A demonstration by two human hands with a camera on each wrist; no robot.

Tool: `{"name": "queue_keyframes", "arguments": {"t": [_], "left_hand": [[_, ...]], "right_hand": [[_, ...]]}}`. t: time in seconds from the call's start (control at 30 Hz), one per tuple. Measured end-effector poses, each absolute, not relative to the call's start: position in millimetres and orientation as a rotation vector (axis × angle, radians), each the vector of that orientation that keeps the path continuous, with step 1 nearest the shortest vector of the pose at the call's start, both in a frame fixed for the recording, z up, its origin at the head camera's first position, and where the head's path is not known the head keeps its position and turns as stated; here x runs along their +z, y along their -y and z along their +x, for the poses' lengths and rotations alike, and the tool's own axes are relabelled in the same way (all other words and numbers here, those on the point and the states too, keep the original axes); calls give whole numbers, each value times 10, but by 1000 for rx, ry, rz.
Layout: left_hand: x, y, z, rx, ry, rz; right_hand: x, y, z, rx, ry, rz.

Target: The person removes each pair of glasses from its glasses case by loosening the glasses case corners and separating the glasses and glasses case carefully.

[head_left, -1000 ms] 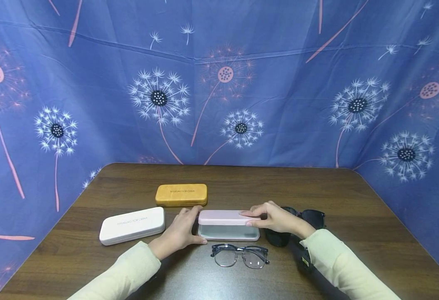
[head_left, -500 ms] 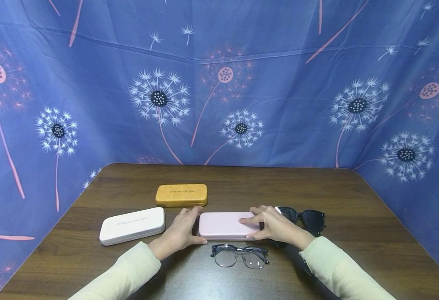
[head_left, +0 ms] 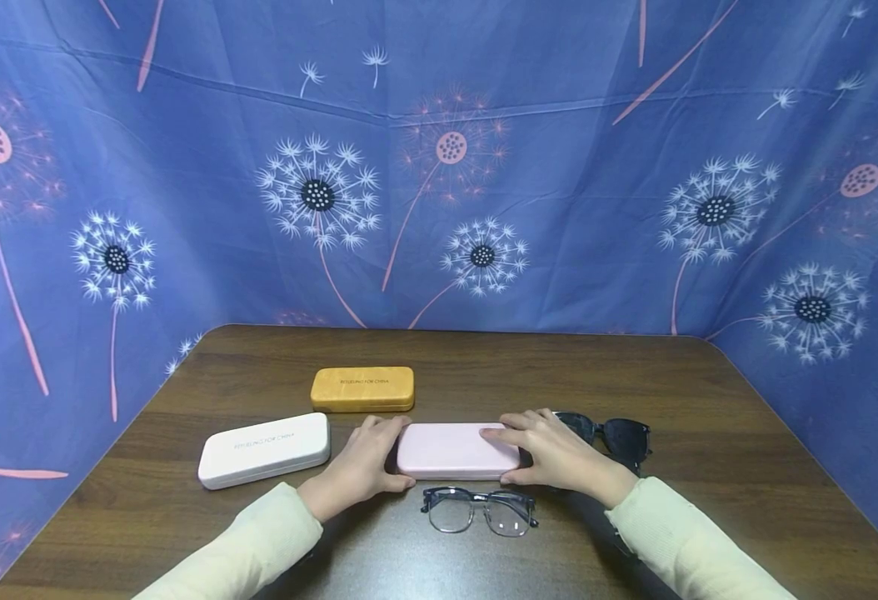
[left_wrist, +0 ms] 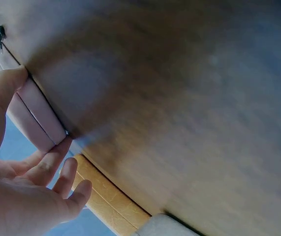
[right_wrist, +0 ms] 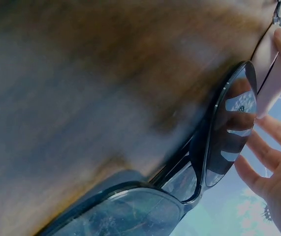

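A pink glasses case [head_left: 454,450] lies closed on the table in the head view, its long side facing me. My left hand [head_left: 360,465] holds its left end, thumb at the front edge and fingers toward the back. At the right end, my right hand [head_left: 559,454] grips the case with the thumb in front and a fingertip on the lid. The left wrist view shows the left thumb on the side of the pink case [left_wrist: 37,110]. Just in front of the case stand black-rimmed eyeglasses [head_left: 480,510]. Dark sunglasses [head_left: 626,440] lie partly hidden behind the right hand.
A white glasses case [head_left: 265,452] lies left of the left hand. Behind it, toward the table's middle, is a yellow glasses case [head_left: 362,390]. A blue dandelion-print cloth [head_left: 589,250] hangs around the brown wooden table [head_left: 709,467].
The pink case's lid has come down from partly raised to closed, with the right hand on it. The right hand has since shifted slightly at that end. The left hand has barely moved.
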State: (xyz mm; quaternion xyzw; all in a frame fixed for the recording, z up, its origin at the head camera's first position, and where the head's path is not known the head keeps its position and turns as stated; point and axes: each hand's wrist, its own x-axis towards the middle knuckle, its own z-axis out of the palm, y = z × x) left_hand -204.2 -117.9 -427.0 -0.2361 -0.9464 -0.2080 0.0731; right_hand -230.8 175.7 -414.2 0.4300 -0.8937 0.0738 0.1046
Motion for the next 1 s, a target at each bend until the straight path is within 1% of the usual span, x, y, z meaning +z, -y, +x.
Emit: {"name": "queue_keyframes", "arguments": {"t": [0.43,1.0], "left_hand": [[-4204,1176,-2072,-586,2881,-738],[-4177,1176,-2128,-592,2928,-669]], "right_hand": [[-4164,-1767,-2305,185,2596,1227],[-4143,-1736,-2324,163,2697,1173]]}}
